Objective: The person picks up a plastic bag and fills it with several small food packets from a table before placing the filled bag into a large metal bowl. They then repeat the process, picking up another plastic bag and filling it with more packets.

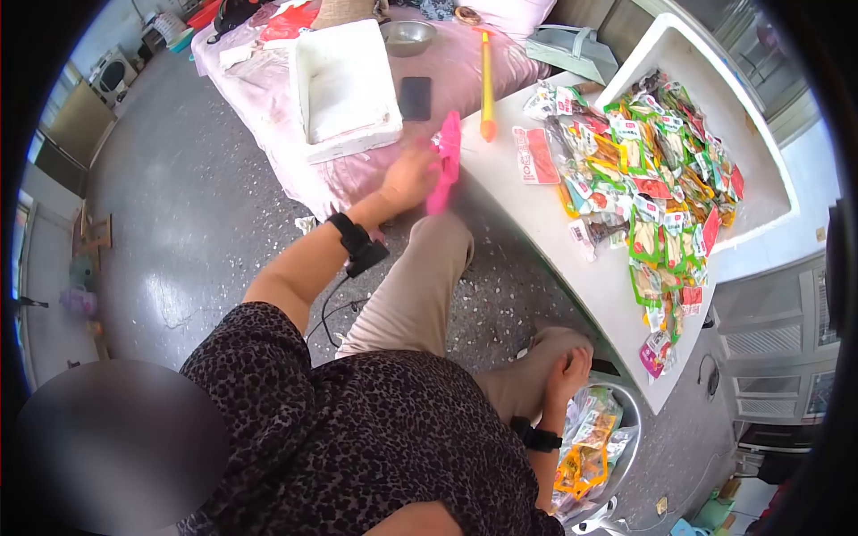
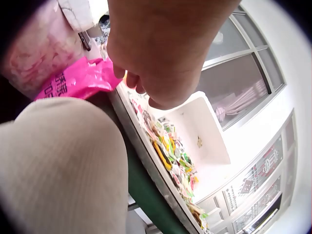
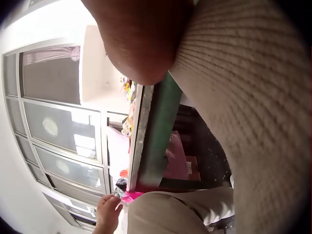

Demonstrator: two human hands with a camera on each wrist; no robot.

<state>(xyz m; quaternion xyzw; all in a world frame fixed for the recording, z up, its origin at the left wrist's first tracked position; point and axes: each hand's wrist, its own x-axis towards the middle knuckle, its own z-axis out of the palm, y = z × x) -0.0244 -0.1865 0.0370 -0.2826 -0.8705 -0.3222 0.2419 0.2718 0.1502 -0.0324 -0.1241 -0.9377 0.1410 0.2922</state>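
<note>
Two white containers and two metal ones are noted around the seated person. The large foam box [image 1: 770,170] stands at the table [image 1: 617,335], with many small packets [image 1: 666,183], green, yellow and red among them, heaped at its mouth and spread over the tabletop. A smaller foam box [image 1: 354,143] rests on the pink bed cover [image 1: 264,121], its pale floor exposed; a flat dark object [image 1: 416,98] lies just beside it and a metal bowl [image 1: 407,39] sits farther back. On the floor, next to the right leg, a metal basin [image 1: 635,436] contains clear and orange packages [image 1: 585,447]. The left hand [image 1: 413,179] holds the pink bag [image 1: 446,159] in a narrow grip at its edge, over the gap between bed and table, close to the left knee; the bag's contents cannot be told. The right hand [image 1: 569,375] rests on the right knee [image 1: 556,342], fingers loosely bent. A yellow stick [image 1: 487,85] with an orange end lies near the table's corner.
</note>
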